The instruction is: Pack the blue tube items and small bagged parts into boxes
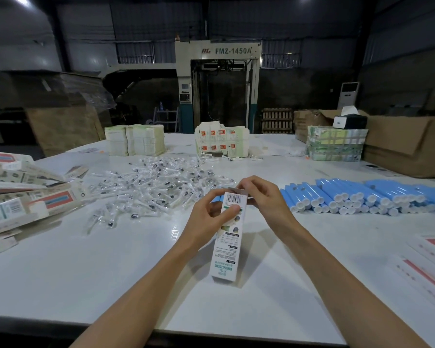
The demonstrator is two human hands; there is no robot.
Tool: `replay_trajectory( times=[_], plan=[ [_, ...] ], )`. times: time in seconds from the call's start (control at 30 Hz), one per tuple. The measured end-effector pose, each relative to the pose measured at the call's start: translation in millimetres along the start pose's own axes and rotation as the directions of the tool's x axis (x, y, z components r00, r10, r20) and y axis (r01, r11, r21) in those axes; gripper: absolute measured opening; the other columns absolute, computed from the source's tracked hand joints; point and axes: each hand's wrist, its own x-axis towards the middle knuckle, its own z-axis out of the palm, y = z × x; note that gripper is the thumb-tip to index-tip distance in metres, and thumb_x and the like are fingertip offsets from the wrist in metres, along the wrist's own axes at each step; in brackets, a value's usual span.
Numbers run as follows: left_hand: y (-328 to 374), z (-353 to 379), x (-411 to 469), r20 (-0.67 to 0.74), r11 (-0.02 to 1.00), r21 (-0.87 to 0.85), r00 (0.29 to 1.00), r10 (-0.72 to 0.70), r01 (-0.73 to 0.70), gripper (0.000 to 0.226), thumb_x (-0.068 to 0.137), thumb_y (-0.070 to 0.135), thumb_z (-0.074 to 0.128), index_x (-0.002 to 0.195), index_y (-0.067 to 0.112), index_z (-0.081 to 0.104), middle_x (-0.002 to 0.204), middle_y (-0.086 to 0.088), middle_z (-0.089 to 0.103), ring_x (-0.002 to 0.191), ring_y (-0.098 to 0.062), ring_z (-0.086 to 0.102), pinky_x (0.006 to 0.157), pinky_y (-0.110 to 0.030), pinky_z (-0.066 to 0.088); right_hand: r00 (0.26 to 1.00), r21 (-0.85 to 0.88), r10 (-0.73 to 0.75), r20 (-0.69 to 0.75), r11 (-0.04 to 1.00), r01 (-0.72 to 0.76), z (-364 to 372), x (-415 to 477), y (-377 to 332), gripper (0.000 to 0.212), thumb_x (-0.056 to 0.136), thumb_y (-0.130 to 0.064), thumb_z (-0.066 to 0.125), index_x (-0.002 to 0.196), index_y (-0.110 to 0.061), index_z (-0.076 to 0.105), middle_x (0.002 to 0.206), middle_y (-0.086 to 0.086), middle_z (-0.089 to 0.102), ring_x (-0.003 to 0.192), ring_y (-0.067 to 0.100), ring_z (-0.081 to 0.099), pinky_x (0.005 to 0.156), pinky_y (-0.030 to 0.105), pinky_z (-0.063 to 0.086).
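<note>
While the left hand and right hand pinch its top, the box — slim, white, barcoded, teal-lettered — stands tilted.

Head-worn wide camera faces forward and down, close above the table.

Pretty clearly a factory floor or packing warehouse, not anyone's garage. There's a big industrial machine stamped FMZ-1450A at the back, corrugated metal walls, wooden pallets stacked beside it, and large cardboard cartons on the right. The long white bench is loaded in bulk: banded stacks of flat box blanks, a heap of bagged parts, and rows of blue tubes. Harsh overhead lights, dim otherwise.
</note>
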Motion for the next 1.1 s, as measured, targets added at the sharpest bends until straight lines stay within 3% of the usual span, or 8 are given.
replay_trajectory(
  times=[0.2, 0.4, 0.67, 0.83, 1.0, 1.1],
  plan=[
    [2.5, 0.8, -0.3, 0.004, 1.0, -0.007, 1.0, 0.014, -0.014, 0.032, 0.097, 0.022, 0.082, 0.119, 0.039, 0.065, 0.104, -0.006, 0.083, 0.087, -0.021, 0.081, 0.071, -0.026, 0.061, 0.995, 0.088, 0.1, -0.014, 0.991, -0.098, 0.4, 2.5, 0.1, 0.013, 0.097, -0.024, 0.074, 0.096, -0.012, 0.081, 0.094, 0.011, 0.08, 0.09, 0.022, 0.076, 0.081, 0.028, 0.06],
    [1.8, 1.7, 0.7, 0.052, 0.999, -0.035, 0.999, 0.005, -0.003, 0.061, 0.095, 0.016, 0.084, 0.135, 0.034, 0.042, 0.11, -0.013, 0.082, 0.089, -0.031, 0.081, 0.073, -0.034, 0.063, 0.987, 0.104, 0.149, -0.058, 0.984, -0.142, -1.3, 4.3, 0.8, 0.012, 0.094, -0.017, 0.076, 0.084, -0.017, 0.082, 0.091, 0.011, 0.08, 0.086, 0.022, 0.078, 0.079, 0.033, 0.062],
    [2.2, 1.1, -0.3, 0.078, 1.0, 0.009, 0.997, 0.027, -0.028, 0.06, 0.093, 0.016, 0.085, 0.135, 0.043, 0.051, 0.106, -0.01, 0.082, 0.087, -0.025, 0.081, 0.071, -0.03, 0.064, 0.982, 0.103, 0.188, 0.008, 0.977, -0.187, -8.1, 7.0, -5.0, 0.006, 0.091, -0.006, 0.076, 0.088, -0.008, 0.08, 0.095, 0.015, 0.078, 0.092, 0.025, 0.077, 0.082, 0.039, 0.063],
    [1.3, 2.1, 0.3, 0.071, 0.999, -0.007, 0.997, 0.032, -0.032, 0.056, 0.094, 0.016, 0.085, 0.134, 0.043, 0.057, 0.106, -0.01, 0.083, 0.088, -0.026, 0.082, 0.072, -0.03, 0.063, 0.975, 0.093, 0.203, 0.088, 0.973, -0.211, -16.3, 8.0, -8.2, 0.005, 0.091, -0.006, 0.076, 0.089, -0.005, 0.08, 0.096, 0.018, 0.078, 0.092, 0.026, 0.076, 0.077, 0.029, 0.059],
    [-0.6, 1.6, 1.1, 0.025, 0.999, -0.037, 0.999, 0.019, -0.018, 0.047, 0.096, 0.013, 0.083, 0.136, 0.029, 0.064, 0.106, -0.01, 0.082, 0.088, -0.024, 0.081, 0.073, -0.025, 0.061, 0.979, 0.077, 0.144, 0.147, 0.985, -0.157, -15.0, 4.4, -2.2, 0.017, 0.099, -0.025, 0.071, 0.102, -0.013, 0.083, 0.104, 0.012, 0.079, 0.104, 0.027, 0.075, 0.092, 0.034, 0.06],
    [-1.1, -1.0, 3.3, -0.05, 0.999, -0.04, 0.999, 0.014, -0.016, 0.044, 0.095, 0.015, 0.084, 0.133, 0.03, 0.068, 0.105, -0.008, 0.083, 0.089, -0.021, 0.081, 0.071, -0.025, 0.061, 0.984, 0.155, 0.093, 0.152, 0.981, -0.117, -6.2, 0.3, 4.9, 0.022, 0.104, -0.023, 0.063, 0.117, -0.015, 0.079, 0.116, 0.01, 0.078, 0.114, 0.025, 0.073, 0.1, 0.034, 0.057]
  ],
)
